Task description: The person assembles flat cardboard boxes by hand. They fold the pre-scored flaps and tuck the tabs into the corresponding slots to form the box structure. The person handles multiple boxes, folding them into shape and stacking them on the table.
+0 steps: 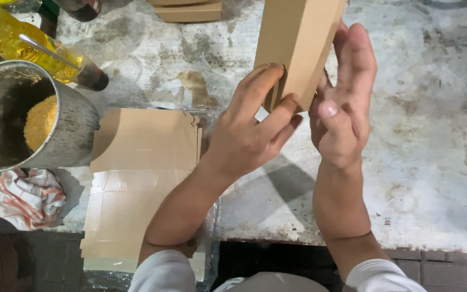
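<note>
A stained, mottled grey counter (428,162) carries a stack of flat cardboard sheets (136,178), a metal pot (33,116), a striped cloth (28,197) and a bottle of yellow oil (28,46).

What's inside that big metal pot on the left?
The metal pot holds a heap of yellow-orange crumbs against its right wall, and a thin metal rod crosses above its rim. The rest of the inside is dark and grimy; the bottom under the heap is covered.
</note>
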